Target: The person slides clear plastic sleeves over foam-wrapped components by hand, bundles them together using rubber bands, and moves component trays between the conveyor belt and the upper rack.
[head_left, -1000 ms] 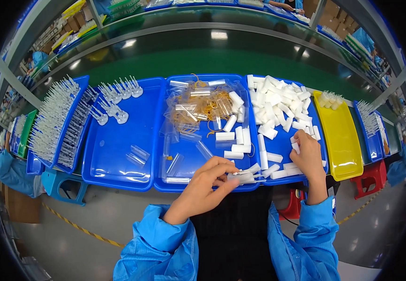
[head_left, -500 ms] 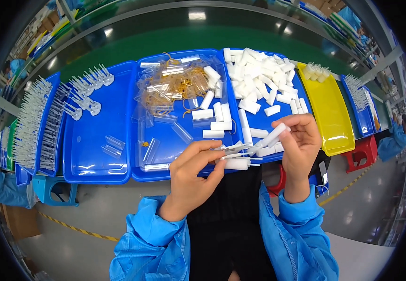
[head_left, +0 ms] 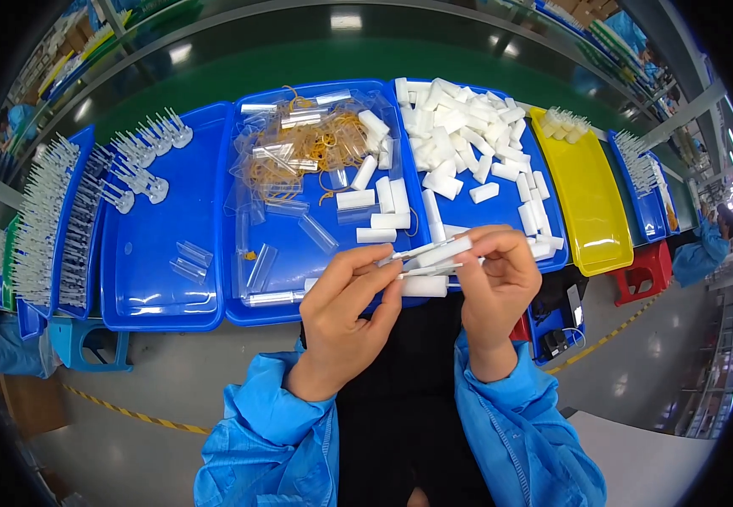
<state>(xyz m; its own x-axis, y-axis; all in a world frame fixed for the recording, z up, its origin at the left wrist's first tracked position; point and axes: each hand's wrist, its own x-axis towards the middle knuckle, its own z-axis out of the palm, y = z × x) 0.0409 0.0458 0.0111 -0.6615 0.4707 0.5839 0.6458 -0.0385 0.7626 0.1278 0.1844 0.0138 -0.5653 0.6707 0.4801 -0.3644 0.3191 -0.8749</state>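
Observation:
My left hand [head_left: 345,313] is closed in a pinch on a small bunch of thin white rods [head_left: 408,271]. A white foam cylinder [head_left: 425,286] sits at the lower side of the bunch. My right hand [head_left: 501,291] grips another white foam cylinder [head_left: 446,252] between thumb and fingers, lined up along the upper rods. Whether a rod's tip is inside that cylinder I cannot tell. Both hands are over the near edge of the blue trays. Loose white foam cylinders [head_left: 468,127] heap up in the blue tray beyond my right hand.
Another blue tray [head_left: 286,245] holds clear plastic tubes [head_left: 318,233], yellow rubber bands [head_left: 332,152] and several foam cylinders. Left of it, a blue tray [head_left: 155,291] carries white stemmed pieces [head_left: 157,144]; more stand packed further left. A yellow tray [head_left: 596,224] and red stool [head_left: 643,275] are right.
My right hand has moved left with its foam cylinder, bringing it against the rods in my left hand. The left hand keeps its pinch. The whole view has shifted slightly.

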